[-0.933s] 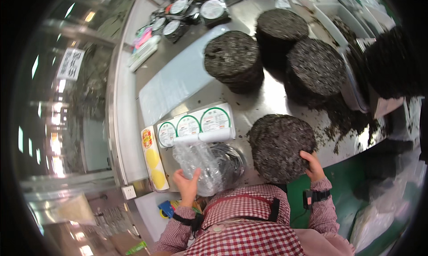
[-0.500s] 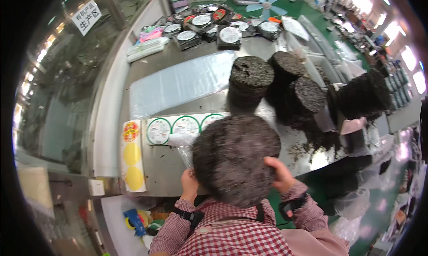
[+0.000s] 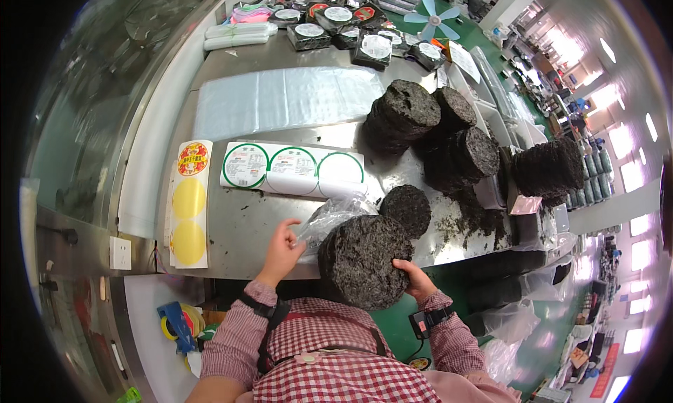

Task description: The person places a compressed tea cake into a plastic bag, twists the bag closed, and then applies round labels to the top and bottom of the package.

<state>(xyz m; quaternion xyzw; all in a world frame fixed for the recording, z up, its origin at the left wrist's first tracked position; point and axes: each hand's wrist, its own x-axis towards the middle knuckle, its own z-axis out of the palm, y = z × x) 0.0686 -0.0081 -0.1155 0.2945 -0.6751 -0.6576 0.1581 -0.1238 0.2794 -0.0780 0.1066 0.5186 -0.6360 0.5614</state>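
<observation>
Right hand [image 3: 418, 281]: your thumb's on the face of the dark round stack [image 3: 367, 263], fingers wrapped behind, so gripping. Left hand [image 3: 280, 253]: fingers parted at the edge of the clear bag [image 3: 328, 219]; can't tell if they pinch it. Stack's tilted, face toward you, at the table's near edge, overlapping the bag in view; can't tell if any of it is inside. Step looks like bringing stack and bag together. Next move seems to call for your left fingers spreading the film, right keeping the pieces squared. Small dark disc [image 3: 406, 211] just beyond, green-ringed label strip [image 3: 293, 169] past the bag, three tall dark stacks [image 3: 403, 114] farther out.
</observation>
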